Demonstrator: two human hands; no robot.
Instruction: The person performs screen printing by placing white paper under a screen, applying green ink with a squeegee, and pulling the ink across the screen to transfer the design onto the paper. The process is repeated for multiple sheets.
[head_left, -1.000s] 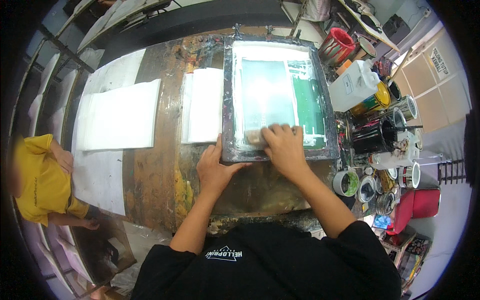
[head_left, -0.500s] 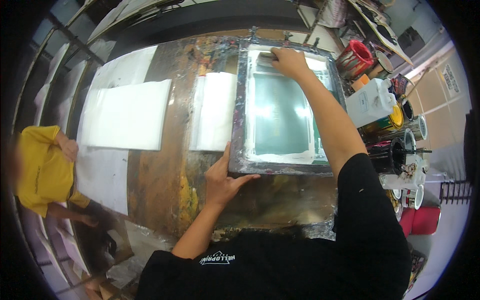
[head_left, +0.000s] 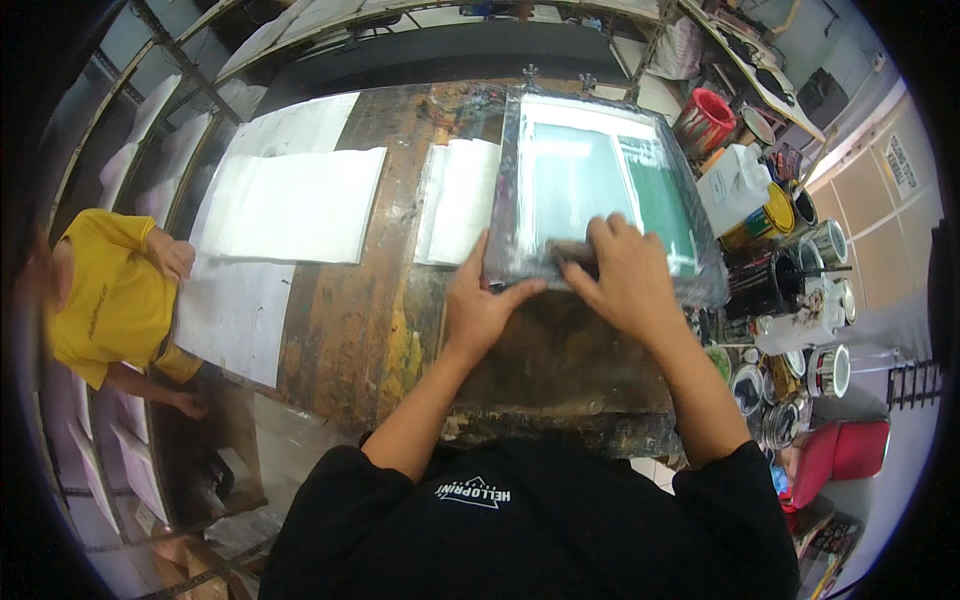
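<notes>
Right fingers (head_left: pixel 606 229), grasping a flat grey-brown block (head_left: pixel 565 250), return nearward on the dark-framed green screen (head_left: pixel 595 185); left fingers (head_left: pixel 522 290) span its corner, grip unclear.

Head cam, L of pair | wide fisheye, looks down frm head ht | L hand (head_left: pixel 478 308), R hand (head_left: pixel 630 272) near, ctr | worktable (head_left: pixel 345 330) beneath, T-shirt (head_left: pixel 540 545) btm edge

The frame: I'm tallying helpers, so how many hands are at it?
2: the left hand at the near left corner of the frame, the right hand over its near side, holding a blurred tool. No others show there.
</notes>
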